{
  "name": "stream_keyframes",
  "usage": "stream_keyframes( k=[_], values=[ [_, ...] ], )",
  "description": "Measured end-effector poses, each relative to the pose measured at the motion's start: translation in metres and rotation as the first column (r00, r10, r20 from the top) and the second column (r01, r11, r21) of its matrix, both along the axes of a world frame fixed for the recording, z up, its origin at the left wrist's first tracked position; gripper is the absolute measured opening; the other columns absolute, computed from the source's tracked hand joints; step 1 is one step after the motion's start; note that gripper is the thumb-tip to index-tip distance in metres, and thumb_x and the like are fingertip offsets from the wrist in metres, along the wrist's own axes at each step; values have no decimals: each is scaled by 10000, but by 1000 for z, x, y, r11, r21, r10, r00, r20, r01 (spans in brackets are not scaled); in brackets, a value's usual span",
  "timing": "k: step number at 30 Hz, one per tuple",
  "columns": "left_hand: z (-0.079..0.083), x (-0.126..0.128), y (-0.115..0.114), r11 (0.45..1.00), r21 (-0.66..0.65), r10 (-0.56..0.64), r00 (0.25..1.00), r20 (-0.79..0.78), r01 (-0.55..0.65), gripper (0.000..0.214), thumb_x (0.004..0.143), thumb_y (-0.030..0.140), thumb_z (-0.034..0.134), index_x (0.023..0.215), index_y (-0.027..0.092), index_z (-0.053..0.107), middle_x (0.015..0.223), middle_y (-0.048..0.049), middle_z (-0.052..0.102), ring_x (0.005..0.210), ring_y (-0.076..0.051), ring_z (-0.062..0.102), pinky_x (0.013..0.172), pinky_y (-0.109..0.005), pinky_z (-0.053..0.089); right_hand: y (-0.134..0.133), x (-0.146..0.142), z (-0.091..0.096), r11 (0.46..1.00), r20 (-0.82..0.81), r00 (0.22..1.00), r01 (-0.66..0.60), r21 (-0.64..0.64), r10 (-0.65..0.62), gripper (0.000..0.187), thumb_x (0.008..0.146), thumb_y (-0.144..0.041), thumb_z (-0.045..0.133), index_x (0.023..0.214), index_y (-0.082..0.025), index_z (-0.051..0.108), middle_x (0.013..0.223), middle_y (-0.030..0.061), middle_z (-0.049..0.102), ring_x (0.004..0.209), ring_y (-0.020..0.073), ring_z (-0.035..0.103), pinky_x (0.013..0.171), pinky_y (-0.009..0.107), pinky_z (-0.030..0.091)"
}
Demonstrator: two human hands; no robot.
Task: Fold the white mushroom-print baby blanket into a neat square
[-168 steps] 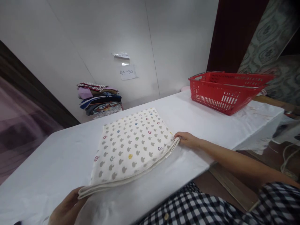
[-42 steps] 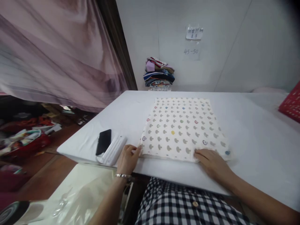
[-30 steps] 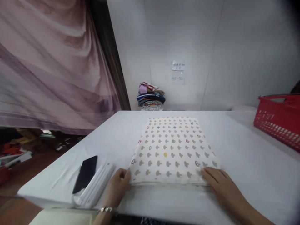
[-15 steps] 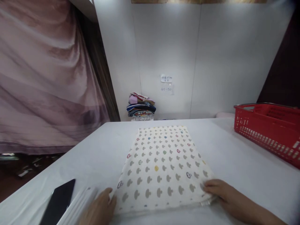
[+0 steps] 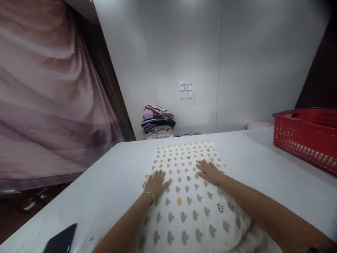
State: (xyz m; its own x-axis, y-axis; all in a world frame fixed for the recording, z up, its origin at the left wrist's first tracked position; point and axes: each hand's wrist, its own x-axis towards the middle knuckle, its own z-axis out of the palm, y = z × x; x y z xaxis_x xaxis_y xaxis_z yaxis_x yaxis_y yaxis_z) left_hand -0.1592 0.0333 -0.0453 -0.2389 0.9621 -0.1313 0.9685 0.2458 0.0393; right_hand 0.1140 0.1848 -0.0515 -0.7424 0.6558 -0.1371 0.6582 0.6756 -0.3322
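far left, pink curtain (image 5: 47, 105) hangs in loose folds, dark post (image 5: 110, 84) right beside it. black phone (image 5: 61, 239) lies on the near left part of the white bench (image 5: 105, 196), cut off by the bottom edge of view; something pale just right of it, too cropped to tell. next, left hand (image 5: 158, 184): palm down, fingers spread, pressed flat on the left side of the cloth; silver bracelet (image 5: 151, 198) round that wrist. pile of folded clothes (image 5: 158, 121) sits beyond the far edge of the bench, against the wall (image 5: 184, 42). white cloth (image 5: 183, 191) with grey and a few coloured mushroom prints lies on the middle of the bench, far end flat, near end running out of view, rumpled at near right below the right forearm. handwritten note (image 5: 186, 98) on wall above, reads 45-50. right hand (image 5: 210, 172): also palm down, fingers spread, flat on the cloth's right side, a bit farther in than the left. far right, red basket (image 5: 305, 137) on bench, well apart from the cloth, partly out of view.
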Motion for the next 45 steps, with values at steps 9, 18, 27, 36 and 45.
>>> stream_keyframes(
  k=[9,18,27,36,45],
  values=[
    [6,-37,70,995,64,-68,996,-53,72,731,816,641,224,1394,194,264,1491,-60,145,1371,-245,71,1100,-447,73,53,-28,-1,996,43,999,-2,94,-2,722,838,-665,141,1422,-247,213,1498,38,75,1365,259,7,1073,494,1],
    [-11,-64,130,993,117,-8,1000,5,7,681,818,631,228,1380,253,292,1492,-24,167,1372,-237,74,1093,-470,103,118,-58,-11,989,28,994,100,104,-104,702,829,-671,123,1412,-292,223,1503,-3,57,1366,247,-15,1070,498,31],
    [-15,-85,172,989,110,85,990,110,-97,661,824,588,253,1366,217,326,1474,-36,226,1364,-210,134,1099,-414,133,183,-69,-14,967,11,969,246,69,-248,601,853,-605,227,1359,-303,347,1479,-15,194,1355,245,111,1073,474,103],
    [9,-96,86,904,179,362,918,162,-388,657,823,485,304,1287,28,388,1276,-199,488,1187,-306,442,974,-409,358,157,47,2,772,-157,761,635,-16,-630,594,851,-362,392,1367,-77,315,1341,175,412,1223,293,391,978,405,345],
    [10,-66,-37,882,-33,440,796,416,-470,652,722,547,399,1185,98,495,1081,-154,632,1022,-293,582,870,-390,456,-14,121,13,538,-231,564,470,-700,-793,743,722,-420,619,1347,-138,334,1072,118,612,795,197,621,599,275,499]
  ],
)
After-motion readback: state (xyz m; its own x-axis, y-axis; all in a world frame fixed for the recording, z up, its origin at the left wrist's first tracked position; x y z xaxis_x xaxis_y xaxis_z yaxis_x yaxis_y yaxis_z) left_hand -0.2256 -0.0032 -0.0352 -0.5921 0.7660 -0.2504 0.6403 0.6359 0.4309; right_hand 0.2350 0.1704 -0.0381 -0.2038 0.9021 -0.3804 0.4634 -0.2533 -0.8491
